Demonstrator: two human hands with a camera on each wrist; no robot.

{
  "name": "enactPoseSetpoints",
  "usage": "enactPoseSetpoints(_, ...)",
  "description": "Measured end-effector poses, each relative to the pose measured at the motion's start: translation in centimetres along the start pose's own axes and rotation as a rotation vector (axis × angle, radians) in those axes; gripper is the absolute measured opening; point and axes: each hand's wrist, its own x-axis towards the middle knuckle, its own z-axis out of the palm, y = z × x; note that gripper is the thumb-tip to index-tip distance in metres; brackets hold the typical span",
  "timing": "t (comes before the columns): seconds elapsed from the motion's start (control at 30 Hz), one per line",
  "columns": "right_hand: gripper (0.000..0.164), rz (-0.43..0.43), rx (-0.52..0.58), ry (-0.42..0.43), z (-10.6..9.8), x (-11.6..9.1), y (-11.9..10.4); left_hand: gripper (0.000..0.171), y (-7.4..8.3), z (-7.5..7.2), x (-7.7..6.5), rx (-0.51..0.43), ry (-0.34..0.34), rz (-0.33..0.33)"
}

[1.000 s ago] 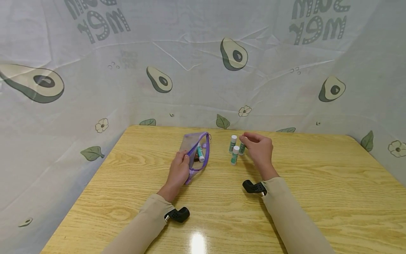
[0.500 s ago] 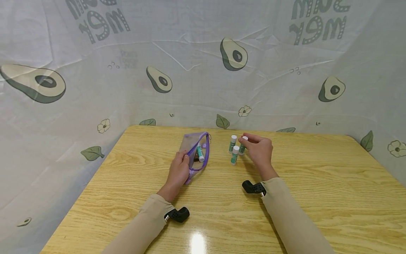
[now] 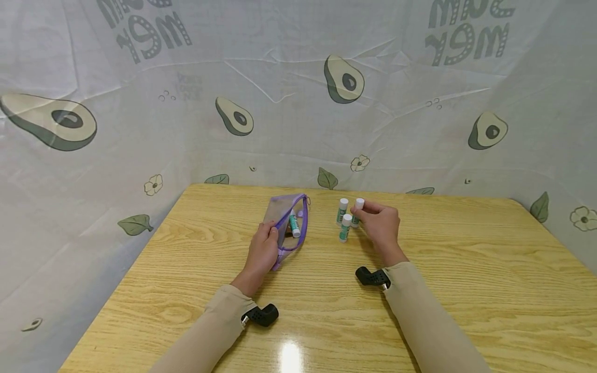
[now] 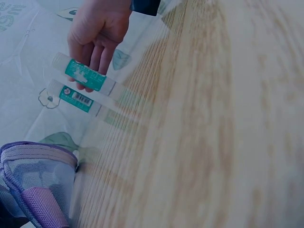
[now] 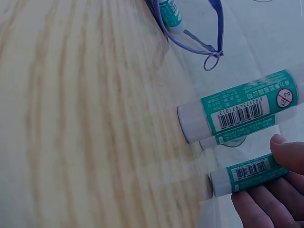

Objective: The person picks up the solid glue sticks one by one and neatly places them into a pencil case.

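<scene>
Left hand [image 3: 263, 252]: clamped on the near side of a mesh pouch [image 3: 278, 209], and the pouch's mouth gapes over toward the sticks
Right hand [image 3: 381, 226]: well apart from the left, pinching an upright glue stick [image 3: 359, 202]; can't tell if its base touches the table or sits just off it
Already in the pouch: one inside stick [image 3: 294, 226], lying tilted at the mouth, so I'd call this partway
Left outside: three, counting the pinched one; the back stick [image 3: 342, 210] and front stick [image 3: 345, 230] stand just beside it, nobody touching them
Pouch feel: sheer, floppy netting with purple edging, plus a small zip ring [image 5: 212, 61]
Stick look: smooth plastic tubes, white ends, green labels with barcodes
Table [image 3: 317, 290]: yellowish wood grain, glossy enough to mirror the sticks
Cloth behind [image 3: 289, 140]: thin, creased stuff printed with avocados, leaves and flowers
</scene>
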Motion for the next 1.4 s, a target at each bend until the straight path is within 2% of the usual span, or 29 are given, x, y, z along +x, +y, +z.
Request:
enactPoseSetpoints(0.67,0.042,0.008,-0.007,-0.006,0.1,-0.2,0.1,0.048,-0.2,0.1,0.0,-0.004,0.009,-0.001)
enactPoseSetpoints(0.87,0.043,0.027,0.025,-0.004,-0.1,-0.1,0.0,0.049,-0.2,0.1,0.0,0.0,0.004,-0.008)
enactPoseSetpoints(1.13,0.045,0.024,0.018,-0.002,-0.6,0.0,-0.7,0.048,-0.1,0.0,0.0,-0.012,-0.003,-0.016)
enactPoseSetpoints(1.4,0.046,0.004,0.057,-0.006,-0.8,0.1,-1.9,0.048,0.0,-0.1,0.0,-0.009,-0.002,-0.023)
